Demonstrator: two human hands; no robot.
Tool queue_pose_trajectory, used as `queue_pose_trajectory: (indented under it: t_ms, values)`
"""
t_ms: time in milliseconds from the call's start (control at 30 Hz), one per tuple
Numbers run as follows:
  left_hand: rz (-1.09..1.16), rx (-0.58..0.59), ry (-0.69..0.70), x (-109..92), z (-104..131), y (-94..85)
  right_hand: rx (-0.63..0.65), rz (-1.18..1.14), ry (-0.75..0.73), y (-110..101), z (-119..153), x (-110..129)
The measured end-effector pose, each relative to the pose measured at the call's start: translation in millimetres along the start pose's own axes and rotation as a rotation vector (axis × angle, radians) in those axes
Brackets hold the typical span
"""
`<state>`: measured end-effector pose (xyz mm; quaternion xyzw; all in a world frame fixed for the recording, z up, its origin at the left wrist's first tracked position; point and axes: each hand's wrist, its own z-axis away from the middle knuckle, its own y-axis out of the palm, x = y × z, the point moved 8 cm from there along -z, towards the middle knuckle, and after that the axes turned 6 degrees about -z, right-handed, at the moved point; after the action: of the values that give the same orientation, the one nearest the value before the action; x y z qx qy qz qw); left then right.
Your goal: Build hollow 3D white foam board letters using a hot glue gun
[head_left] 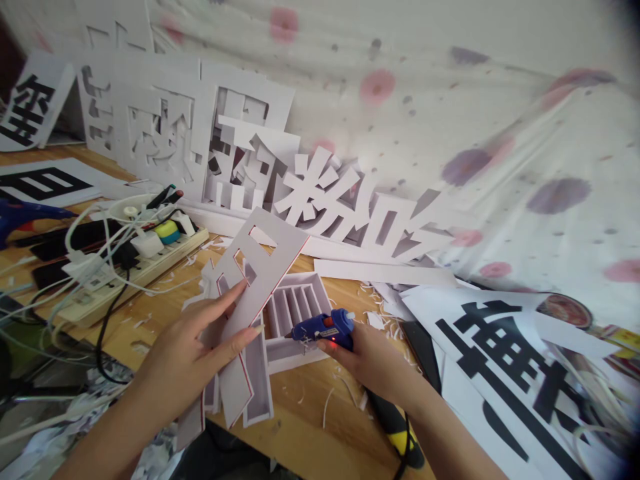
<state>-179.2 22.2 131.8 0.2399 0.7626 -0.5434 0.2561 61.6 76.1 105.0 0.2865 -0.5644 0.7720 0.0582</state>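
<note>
Left hand: we find the left hand (pixel 195 347) with thumb and forefinger spread on the upper face of a white cut-out board (pixel 267 270); the hand is closed on it, though we cannot see the fingers beneath.
Cut-out board: held tilted, its upper end leaning away from the person; we note angular openings and a thin red line along its edges.
Right hand: we find the right hand (pixel 375 363) wrapped on a blue glue gun (pixel 320 328); the fingers on the far side are hidden.
Glue gun: held above the walled piece, red light showing, nozzle pointing left toward the board; we cannot tell whether the tip touches anything.
Walled piece: we record a white walled piece (pixel 297 361) with parallel partitions, lying on the wooden table (pixel 295 430), partly covered by the cut-out board.
Left side of table: we see a power strip (pixel 200 240) crowded with plugs and cables.
Right side of table: we see a sheet with black printed strokes (pixel 500 340); a yellow-and-black handle (pixel 400 437) lies below the right forearm.
Back of table: we see white cut-out characters (pixel 320 190) propped before a flower-patterned curtain (pixel 340 40).
Surface: we observe pale shavings (pixel 373 319) scattered about.
</note>
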Motion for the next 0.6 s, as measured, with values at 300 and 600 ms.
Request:
queue_pose_trajectory:
  t_ms: [300,600]
  values:
    - [0.0,0.018,-0.03,3,0,0.3,0.033,-0.028,-0.076,6,-4,25]
    - [0.005,0.022,-0.024,4,1,1.2,0.001,-0.077,-0.113,6,-12,33]
